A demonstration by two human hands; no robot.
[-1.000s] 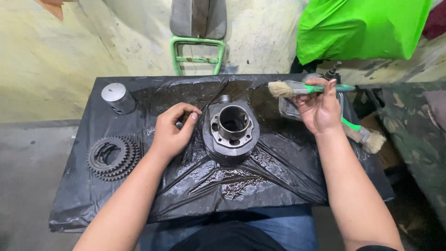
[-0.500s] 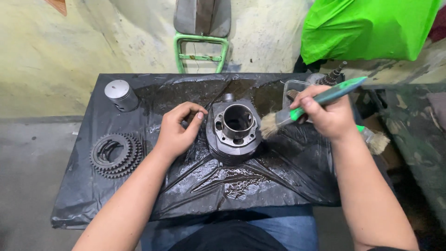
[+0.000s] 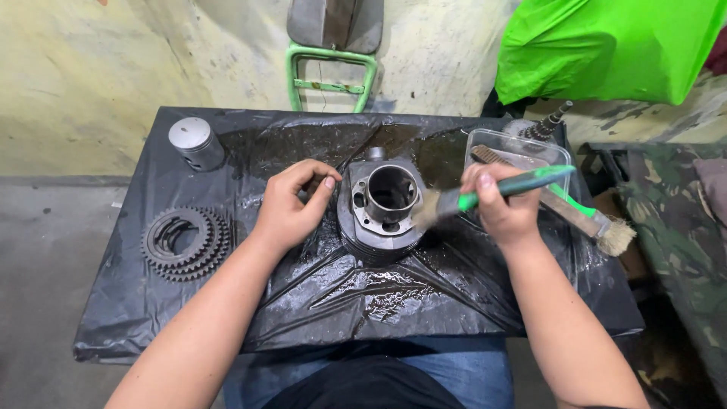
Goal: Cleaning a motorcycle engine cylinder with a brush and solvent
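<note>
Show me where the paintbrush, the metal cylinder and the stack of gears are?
paintbrush [image 3: 509,188], head view, on its green handle.
metal cylinder [image 3: 356,203], head view, on its top rim.
stack of gears [image 3: 208,241], head view, on the toothed edge.

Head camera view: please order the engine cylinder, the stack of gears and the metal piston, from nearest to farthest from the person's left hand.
From the left hand:
1. Engine cylinder, just right of the hand, beside the fingers.
2. Stack of gears, to the hand's left, on the black plastic sheet.
3. Metal piston, at the far left corner of the sheet, a little farther than the gears.
</note>
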